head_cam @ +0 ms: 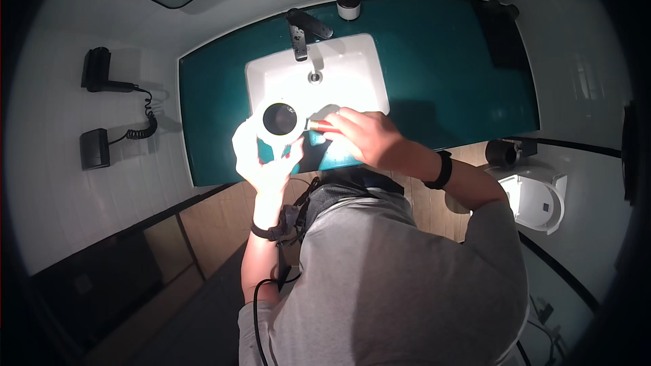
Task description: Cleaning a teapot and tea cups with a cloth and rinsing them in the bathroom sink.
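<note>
My left hand [267, 162] holds a white mug [263, 123] by its lower side, where the handle seems to be; strong glare washes out its outline. The mug's round opening looks dark inside. In my right hand [368, 134] is a small red tube-like object [327, 126] with a gold-coloured band and a dark end, which points at the mug's right side. Glare hides whether that end touches the mug. Both hands are above the near edge of a white washbasin [374, 76], whose drain [315, 78] is visible beyond the mug.
A black tap [298, 40] stands behind the basin on a teal countertop [432, 56]. A soap dispenser [348, 5] is at the back. A black hair dryer [96, 71] with a coiled cord hangs on the left wall. At the right is a white toilet [539, 203].
</note>
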### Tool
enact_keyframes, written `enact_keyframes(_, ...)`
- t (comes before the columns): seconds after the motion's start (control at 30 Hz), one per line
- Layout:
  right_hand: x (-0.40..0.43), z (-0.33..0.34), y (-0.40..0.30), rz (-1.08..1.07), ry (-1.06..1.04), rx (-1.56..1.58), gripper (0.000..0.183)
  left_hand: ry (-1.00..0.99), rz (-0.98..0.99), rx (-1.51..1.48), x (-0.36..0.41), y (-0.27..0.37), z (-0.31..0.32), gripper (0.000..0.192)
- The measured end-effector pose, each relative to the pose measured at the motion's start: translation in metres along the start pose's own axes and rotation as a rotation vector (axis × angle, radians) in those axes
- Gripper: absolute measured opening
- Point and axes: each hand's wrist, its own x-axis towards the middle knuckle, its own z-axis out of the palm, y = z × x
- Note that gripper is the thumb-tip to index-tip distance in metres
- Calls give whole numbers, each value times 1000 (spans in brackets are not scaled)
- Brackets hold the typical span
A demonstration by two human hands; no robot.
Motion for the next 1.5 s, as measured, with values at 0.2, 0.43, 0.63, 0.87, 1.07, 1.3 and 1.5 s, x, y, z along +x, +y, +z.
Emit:
enact_keyframes(0.2,13,-4,5,955,-345,1045,24,7,29,30,-5,-6,0,69)
enact_keyframes(0.43,8,2,-3,66,-67,9,24,-8,109,55,0,5,4,67)
enact_keyframes(0.63,1,7,-4,119,-32,293,21,-9,148,24,-3,6,3,65)
enact_keyframes(0.87,19,-22,-5,918,-515,1140,31,-6,94,-68,-11,0,4,66)
enact_keyframes(1.07,14,-18,-6,1044,-442,1550,43,-13,73,-86,-7,1,4,67)
enact_keyframes(1.3,22,-26,-11,825,-486,931,37,-47,65,-84,-2,-1,3,67)
enact_keyframes(1.5,13,-18,5,860,-527,1296,39,-100,53,-201,-4,-4,12,71)
